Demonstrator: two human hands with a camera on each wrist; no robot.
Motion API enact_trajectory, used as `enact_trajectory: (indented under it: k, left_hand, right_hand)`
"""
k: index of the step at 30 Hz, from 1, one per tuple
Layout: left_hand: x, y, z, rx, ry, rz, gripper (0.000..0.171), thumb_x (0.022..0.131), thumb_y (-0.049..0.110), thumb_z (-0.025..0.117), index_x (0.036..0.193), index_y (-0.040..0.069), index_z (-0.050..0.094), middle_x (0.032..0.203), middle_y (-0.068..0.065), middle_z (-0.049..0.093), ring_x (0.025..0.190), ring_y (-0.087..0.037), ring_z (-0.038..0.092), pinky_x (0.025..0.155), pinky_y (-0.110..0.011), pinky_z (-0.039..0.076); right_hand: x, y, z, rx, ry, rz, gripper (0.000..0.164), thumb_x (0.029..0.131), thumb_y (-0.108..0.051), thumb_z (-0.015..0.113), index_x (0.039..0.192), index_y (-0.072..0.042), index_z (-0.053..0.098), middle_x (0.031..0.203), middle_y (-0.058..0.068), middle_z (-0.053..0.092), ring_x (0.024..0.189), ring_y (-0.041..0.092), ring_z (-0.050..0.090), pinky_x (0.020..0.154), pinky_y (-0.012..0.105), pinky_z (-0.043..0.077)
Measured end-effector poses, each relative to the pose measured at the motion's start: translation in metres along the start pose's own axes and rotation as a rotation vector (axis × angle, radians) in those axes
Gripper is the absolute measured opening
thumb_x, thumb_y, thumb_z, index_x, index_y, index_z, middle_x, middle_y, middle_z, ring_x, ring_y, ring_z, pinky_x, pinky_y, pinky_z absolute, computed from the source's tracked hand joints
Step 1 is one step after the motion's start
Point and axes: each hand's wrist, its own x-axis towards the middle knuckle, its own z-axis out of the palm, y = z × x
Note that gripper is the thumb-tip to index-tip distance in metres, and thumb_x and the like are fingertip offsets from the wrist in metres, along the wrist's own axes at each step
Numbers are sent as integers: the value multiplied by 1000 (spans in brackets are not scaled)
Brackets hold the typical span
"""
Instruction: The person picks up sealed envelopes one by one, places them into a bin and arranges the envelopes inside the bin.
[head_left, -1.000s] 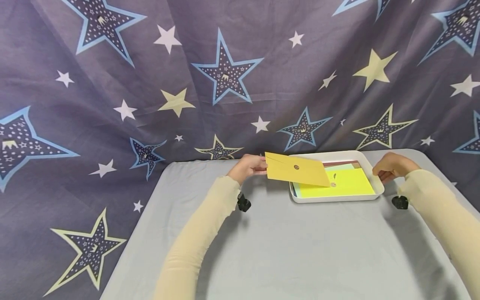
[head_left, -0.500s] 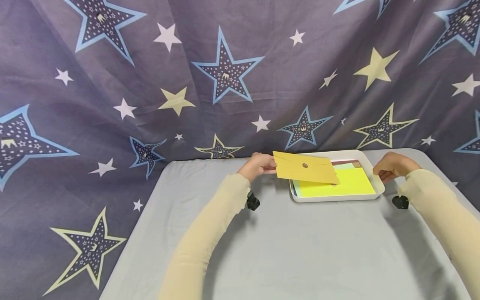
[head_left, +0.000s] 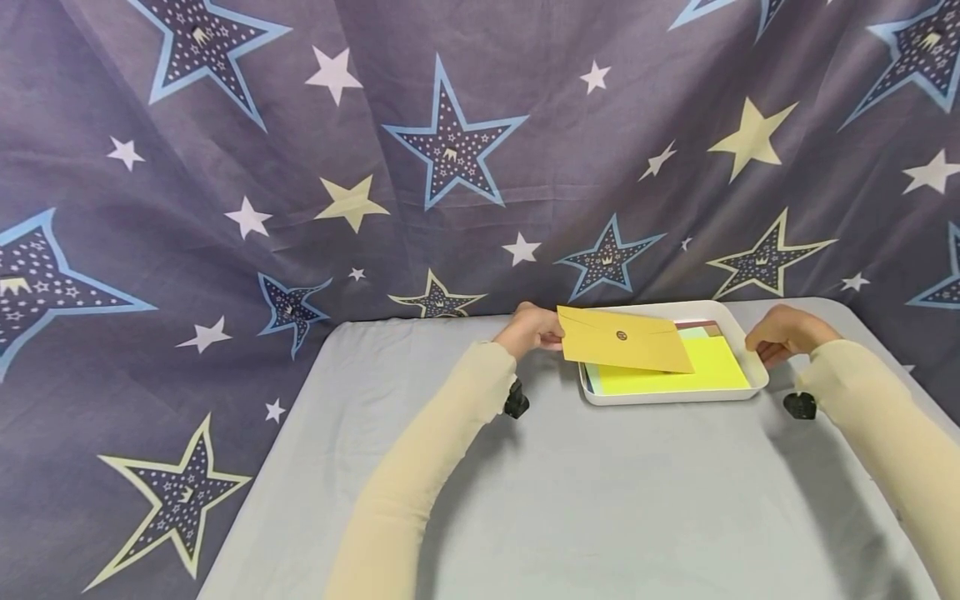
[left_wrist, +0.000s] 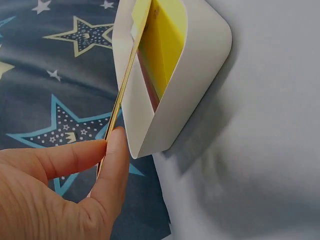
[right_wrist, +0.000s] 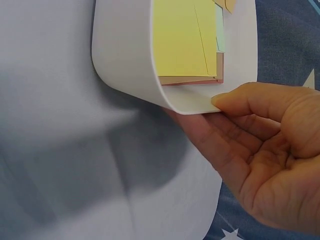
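My left hand (head_left: 531,329) pinches the left edge of a golden-yellow envelope (head_left: 637,343) with a dark round seal. In the left wrist view the envelope (left_wrist: 122,90) appears edge-on between thumb and finger, slanting over the tray. The envelope overlaps the left part of a white tray (head_left: 675,399), where a bright yellow envelope (head_left: 716,367) lies on top of other coloured paper pieces. At the tray's right end my right hand (head_left: 783,333) holds the rim; in the right wrist view the thumb is inside the wall (right_wrist: 195,102) and the fingers are under it outside.
The tray stands near the back edge of a grey cloth-covered table (head_left: 600,492). Behind it hangs a dark curtain (head_left: 465,250) printed with stars. A black wrist device (head_left: 516,400) sits below the left sleeve, another wrist device (head_left: 800,406) below the right.
My left hand has moved right with the golden-yellow envelope, bringing it further over the tray and covering more of the bright yellow one. The right hand stays on the tray rim.
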Motion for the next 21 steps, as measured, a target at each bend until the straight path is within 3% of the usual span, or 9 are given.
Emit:
enact_trajectory:
  k: [10, 13, 17, 21]
  left_hand:
    - [2, 8, 12, -3, 33, -50, 50, 84, -24, 56, 132, -15, 46, 122, -30, 66, 106, -37, 72, 88, -40, 61]
    - [5, 10, 19, 13, 47, -62, 50, 84, -24, 57, 131, -14, 47, 118, -27, 66, 92, -33, 73, 84, -39, 62]
    - [12, 10, 25, 35, 55, -74, 49, 81, -24, 60, 127, -12, 50, 101, -20, 64, 68, -24, 63, 80, -38, 63]
    - [13, 11, 31, 36, 55, -77, 50, 80, -25, 61, 127, -11, 49, 89, -16, 57, 58, -20, 56, 80, -38, 63]
  right_hand:
    - [6, 2, -3, 7, 0, 27, 38, 89, -8, 63, 114, 20, 54, 86, 14, 63, 79, 22, 64, 80, 36, 61]
    - [6, 1, -2, 8, 10, 36, 37, 88, -8, 63, 112, 19, 56, 86, 14, 64, 80, 22, 65, 80, 36, 61]
    - [3, -1, -1, -2, 16, 26, 36, 88, -7, 63, 112, 19, 56, 86, 13, 65, 79, 22, 65, 79, 35, 61]
    - [-1, -1, -1, -2, -1, 3, 34, 90, -5, 61, 111, 20, 54, 85, 13, 64, 76, 20, 64, 78, 34, 61]
